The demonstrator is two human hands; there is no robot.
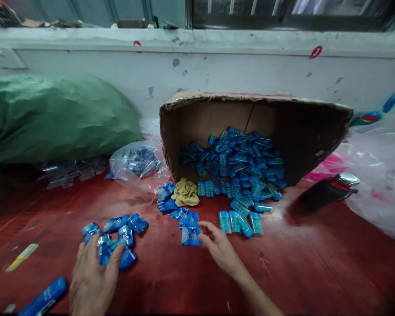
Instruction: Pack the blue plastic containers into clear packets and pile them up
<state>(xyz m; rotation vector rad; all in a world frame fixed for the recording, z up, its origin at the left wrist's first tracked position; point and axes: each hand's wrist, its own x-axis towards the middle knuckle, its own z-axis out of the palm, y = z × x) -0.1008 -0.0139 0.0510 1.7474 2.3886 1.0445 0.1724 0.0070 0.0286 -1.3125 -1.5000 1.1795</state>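
Note:
My left hand (pixel 94 274) is at the left front, over a loose group of filled blue packets (pixel 125 237). Its thumb and fingers are apart, with packets lying between and beside them. At the middle, my right hand (pixel 220 246) reaches to the right edge of a flat blue sachet (pixel 190 237). Thumb and forefinger stand a little apart at that edge; whether they grip it I cannot tell. More flat blue sachets (pixel 167 204) trail back in an overlapping row. Right of this hand lie several small clear cases with blue caps and turquoise contents (pixel 256 223).
A cardboard box (pixel 319 145) on its side spills many such cases. Beside it are a crumpled yellowish cloth (pixel 185 193) and a clear bag (pixel 141 160). A black flask (pixel 327 192) stands right, a blue tube-shaped object (pixel 46 296) lies front left, a green sack (pixel 59 118) behind.

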